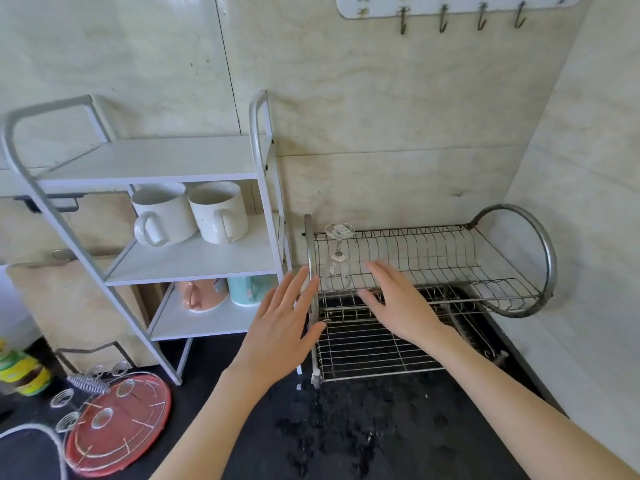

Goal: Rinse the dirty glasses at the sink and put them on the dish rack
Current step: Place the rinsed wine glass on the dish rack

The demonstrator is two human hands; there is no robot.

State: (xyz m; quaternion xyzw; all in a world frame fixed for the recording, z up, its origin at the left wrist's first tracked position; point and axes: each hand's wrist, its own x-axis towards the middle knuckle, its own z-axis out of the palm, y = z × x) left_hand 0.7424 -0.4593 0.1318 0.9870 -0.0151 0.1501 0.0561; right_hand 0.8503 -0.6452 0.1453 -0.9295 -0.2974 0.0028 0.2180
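Wine glass [338,258] stands inverted on dish rack [433,258] top tier, 9 o'clock end. Left hand [280,327] and right hand [398,303] flank it, each grip released, empty. Withdraw without nudging stem; check rim sits flat.

Just 2 bare forearms, left hand [280,323] and right hand [398,303], no sleeves, rings or watch showing.

Home kitchen: wire dish rack [426,271] in counter [381,427] corner, mugs [190,213] on shelf unit [194,261], wall hooks [460,15].
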